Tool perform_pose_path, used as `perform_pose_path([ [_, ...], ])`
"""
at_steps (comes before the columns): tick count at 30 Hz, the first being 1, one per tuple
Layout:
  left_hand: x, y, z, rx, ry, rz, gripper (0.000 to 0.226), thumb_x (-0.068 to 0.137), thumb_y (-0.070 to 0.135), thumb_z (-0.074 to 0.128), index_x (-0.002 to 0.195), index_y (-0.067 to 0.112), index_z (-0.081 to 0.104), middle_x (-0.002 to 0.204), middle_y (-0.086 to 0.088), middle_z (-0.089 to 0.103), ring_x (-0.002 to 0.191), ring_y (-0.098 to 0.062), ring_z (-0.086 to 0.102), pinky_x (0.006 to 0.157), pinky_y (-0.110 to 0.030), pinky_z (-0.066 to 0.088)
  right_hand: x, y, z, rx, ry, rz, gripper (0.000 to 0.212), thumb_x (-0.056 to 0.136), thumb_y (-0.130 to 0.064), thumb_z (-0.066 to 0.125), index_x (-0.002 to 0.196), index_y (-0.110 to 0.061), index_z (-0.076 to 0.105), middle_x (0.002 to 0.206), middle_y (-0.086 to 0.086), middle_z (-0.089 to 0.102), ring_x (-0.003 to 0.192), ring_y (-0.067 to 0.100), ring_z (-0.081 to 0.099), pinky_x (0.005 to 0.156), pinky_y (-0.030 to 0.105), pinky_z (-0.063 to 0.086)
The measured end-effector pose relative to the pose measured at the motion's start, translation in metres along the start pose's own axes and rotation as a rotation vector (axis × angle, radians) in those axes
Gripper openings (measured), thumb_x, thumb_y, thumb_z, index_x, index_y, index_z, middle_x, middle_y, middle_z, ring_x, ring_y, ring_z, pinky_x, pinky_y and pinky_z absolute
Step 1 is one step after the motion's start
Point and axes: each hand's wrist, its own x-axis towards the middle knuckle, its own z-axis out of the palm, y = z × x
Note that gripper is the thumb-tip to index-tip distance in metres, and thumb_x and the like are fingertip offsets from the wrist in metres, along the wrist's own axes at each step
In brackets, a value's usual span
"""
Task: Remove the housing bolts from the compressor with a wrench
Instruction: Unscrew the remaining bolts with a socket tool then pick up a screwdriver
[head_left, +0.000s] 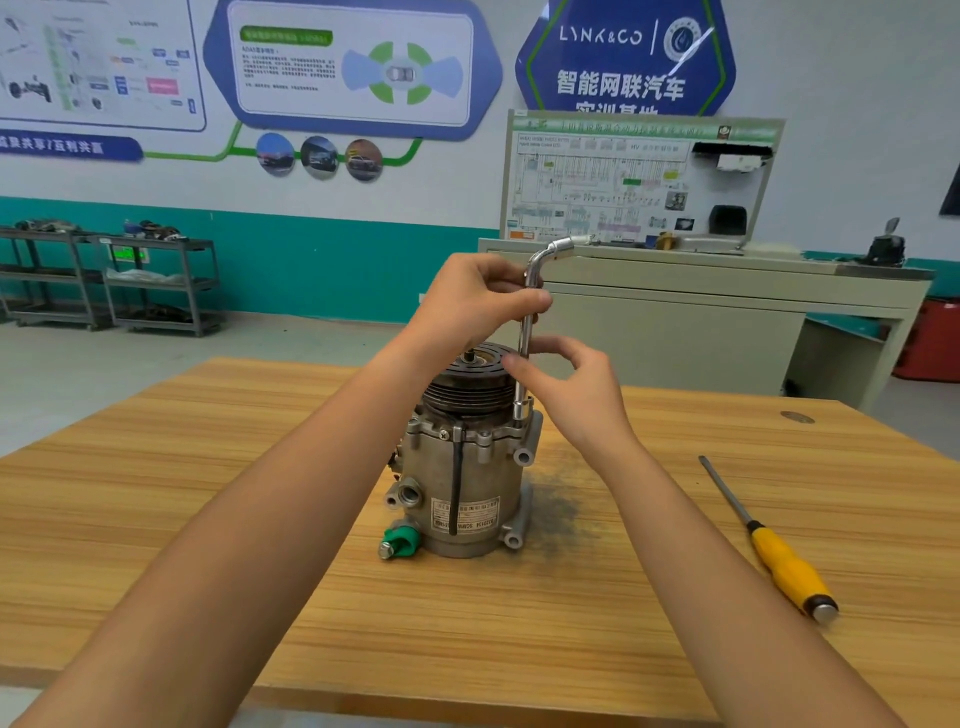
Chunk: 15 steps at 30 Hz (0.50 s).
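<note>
The wrench (525, 328), stiff and probably slick steel, stands on the heavy-looking compressor (457, 483) — left grip (478, 296) clenching its upper shaft, right grip (571, 389) pinching lower.

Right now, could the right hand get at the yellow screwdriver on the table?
Probably yes: the screwdriver lies in the open to the right of the right hand, with nothing between them, though that hand must first let go of the wrench.

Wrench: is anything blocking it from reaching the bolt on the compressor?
Nothing visible does. The wrench stands upright, its socket down on the compressor flange beside the pulley; the left hand grips its shaft high, the right hand holds it lower.
</note>
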Motion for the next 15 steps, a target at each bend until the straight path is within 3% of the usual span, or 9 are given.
perform_pose_path([
  [3, 0.000, -0.002, 0.002, 0.019, 0.036, 0.036, 0.010, 0.080, 0.019, 0.073, 0.081, 0.025, 0.065, 0.071, 0.016, 0.067, 0.068, 0.012, 0.062, 0.062, -0.004, 0.045, -0.001, 0.001, 0.001, -0.026, 0.057, -0.014, 0.014, 0.077, -0.031, 0.072, 0.072, -0.026, 0.059, 0.095, -0.015, 0.059, 0.096, 0.002, 0.048, 0.080, 0.021, 0.030],
  [7, -0.006, -0.002, -0.009, -0.080, -0.196, -0.028, 0.018, 0.093, 0.014, 0.056, 0.098, 0.030, 0.063, 0.089, 0.019, 0.071, 0.092, 0.003, 0.065, 0.082, -0.020, 0.048, 0.002, 0.002, -0.005, 0.056, -0.005, -0.042, 0.013, 0.080, -0.023, 0.069, 0.070, -0.025, 0.062, 0.095, -0.023, 0.057, 0.091, -0.011, 0.050, 0.072, 0.002, 0.031],
  [10, -0.006, -0.004, -0.012, -0.125, -0.186, -0.037, 0.022, 0.090, 0.007, 0.058, 0.098, 0.028, 0.060, 0.086, 0.015, 0.072, 0.092, -0.001, 0.066, 0.085, -0.024, 0.052, 0.004, 0.001, -0.008, 0.105, -0.137, -0.031, 0.003, 0.086, -0.019, 0.063, 0.084, -0.020, 0.066, 0.100, -0.024, 0.055, 0.086, -0.023, 0.049, 0.065, -0.007, 0.032],
  [12, -0.005, -0.003, -0.012, -0.134, -0.136, -0.060, 0.022, 0.087, 0.009, 0.064, 0.095, 0.028, 0.059, 0.089, 0.013, 0.070, 0.089, -0.001, 0.065, 0.084, -0.024, 0.052, 0.004, 0.000, -0.006, 0.097, -0.167, -0.019, 0.010, 0.087, -0.024, 0.061, 0.096, -0.022, 0.065, 0.101, -0.025, 0.055, 0.085, -0.024, 0.048, 0.067, -0.004, 0.034],
  [15, -0.004, -0.003, -0.007, -0.080, -0.101, -0.055, 0.016, 0.086, 0.013, 0.065, 0.089, 0.029, 0.062, 0.086, 0.012, 0.066, 0.080, 0.003, 0.062, 0.079, -0.020, 0.051, 0.000, 0.001, 0.000, 0.011, -0.091, -0.018, 0.018, 0.082, -0.034, 0.067, 0.097, -0.025, 0.064, 0.101, -0.019, 0.057, 0.093, -0.009, 0.047, 0.076, 0.012, 0.031],
])
